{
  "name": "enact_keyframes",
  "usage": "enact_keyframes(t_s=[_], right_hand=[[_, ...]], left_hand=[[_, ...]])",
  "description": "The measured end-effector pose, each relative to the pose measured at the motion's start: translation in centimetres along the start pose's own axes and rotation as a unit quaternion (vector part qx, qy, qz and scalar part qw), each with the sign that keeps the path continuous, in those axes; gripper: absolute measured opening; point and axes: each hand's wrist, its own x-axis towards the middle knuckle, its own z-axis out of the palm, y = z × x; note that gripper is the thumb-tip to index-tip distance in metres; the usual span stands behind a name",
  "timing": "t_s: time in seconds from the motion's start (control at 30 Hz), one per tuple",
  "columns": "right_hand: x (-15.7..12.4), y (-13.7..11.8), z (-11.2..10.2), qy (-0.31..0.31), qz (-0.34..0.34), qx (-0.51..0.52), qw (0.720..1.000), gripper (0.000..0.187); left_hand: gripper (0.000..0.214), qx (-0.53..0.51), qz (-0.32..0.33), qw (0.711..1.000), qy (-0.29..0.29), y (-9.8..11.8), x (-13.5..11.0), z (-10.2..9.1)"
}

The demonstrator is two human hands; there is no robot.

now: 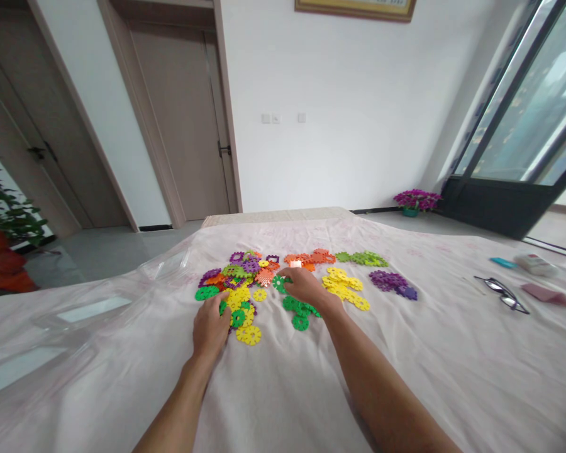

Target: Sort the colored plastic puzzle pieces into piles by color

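Flat plastic snowflake pieces lie on a pale cloth (287,377). A mixed heap (238,280) of purple, green, yellow and orange pieces sits centre left. Sorted groups lie to its right: orange (311,257), light green (365,258), yellow (344,286), purple (392,282) and dark green (298,309). My left hand (210,327) rests palm down at the heap's near edge, fingers curled over green and yellow pieces. My right hand (306,286) reaches across the dark green group, its fingertips pinching a green piece (279,283) at the heap's right side.
Glasses (502,293), a dark red wallet (544,294), a white remote (535,264) and a teal object (503,262) lie at the right. A clear plastic bag (75,314) lies at the left. Doors, a potted plant (416,201) and glass doors stand beyond.
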Motion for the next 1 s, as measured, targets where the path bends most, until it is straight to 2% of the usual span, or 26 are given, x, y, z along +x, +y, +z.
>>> enact_keyframes(t_s=[0.1, 0.23, 0.3, 0.37, 0.47, 0.63, 0.77, 0.87, 1.0], right_hand=[[-0.5, 1.6, -1.9, 0.001, 0.012, 0.025, 1.0, 0.042], [-1.1, 3.4, -3.5, -0.025, 0.083, -0.001, 0.996, 0.026], [-1.3, 3.7, -3.7, 0.01, 0.113, -0.033, 0.993, 0.024], [-1.1, 3.4, -3.5, 0.039, 0.113, -0.06, 0.991, 0.025], [-0.6, 2.1, -2.2, 0.024, 0.058, -0.057, 0.996, 0.031], [0.2, -1.0, 1.9, -0.038, -0.035, -0.058, 0.997, 0.041], [-0.1, -2.7, 4.6, -0.043, -0.112, -0.079, 0.99, 0.048], [-0.4, -3.2, 5.9, -0.038, -0.123, -0.107, 0.986, 0.045], [-0.5, -3.6, 6.7, -0.041, -0.099, -0.138, 0.985, 0.034]], left_hand=[[0.042, 0.005, -0.002, 1.0, 0.001, 0.1, 0.0, 0.0], [0.042, 0.004, -0.003, 1.0, 0.001, 0.2, 0.0, -0.1], [0.041, 0.005, -0.004, 1.0, 0.002, 0.2, 0.0, -0.1], [0.041, 0.007, -0.004, 1.0, 0.002, 0.2, 0.0, -0.1], [0.042, 0.012, -0.002, 1.0, 0.0, 0.2, 0.0, -0.2], [0.041, 0.022, -0.001, 1.0, 0.007, 0.3, 0.0, -0.2], [0.04, 0.013, 0.001, 1.0, 0.006, 0.3, -0.1, -0.2], [0.04, 0.005, 0.006, 1.0, 0.008, 0.1, 0.0, -0.1], [0.039, 0.004, 0.005, 1.0, 0.01, 0.0, 0.1, 0.0]])
